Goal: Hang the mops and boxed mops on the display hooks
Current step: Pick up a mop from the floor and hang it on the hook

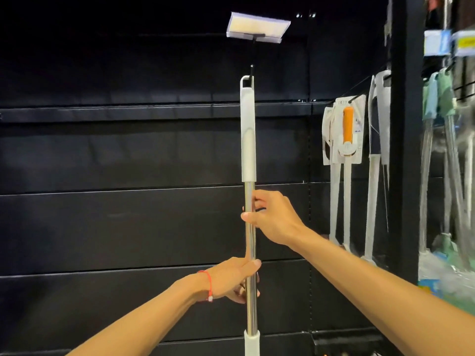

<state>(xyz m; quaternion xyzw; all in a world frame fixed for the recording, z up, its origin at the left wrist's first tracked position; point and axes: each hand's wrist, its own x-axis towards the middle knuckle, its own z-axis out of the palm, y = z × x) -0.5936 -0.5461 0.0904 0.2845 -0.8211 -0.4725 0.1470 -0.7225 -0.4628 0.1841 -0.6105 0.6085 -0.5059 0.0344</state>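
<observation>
A mop (248, 140) with a white grip and a shiny metal pole stands upright in the middle of the view. The loop at its top sits on the tip of a black display hook (252, 70). My right hand (272, 217) grips the metal pole just below the white grip. My left hand (236, 281), with a red string bracelet on the wrist, holds the pole lower down. The mop's lower end is cut off by the bottom edge of the view. A price tag holder (258, 27) hangs above the hook.
Black slatted back panels (128, 150) fill the wall behind. To the right hang carded mops with an orange handle (347, 132) and white boxed mops (377, 119). Beyond a black upright post (407, 150), more mops with green and blue grips (442, 98) hang.
</observation>
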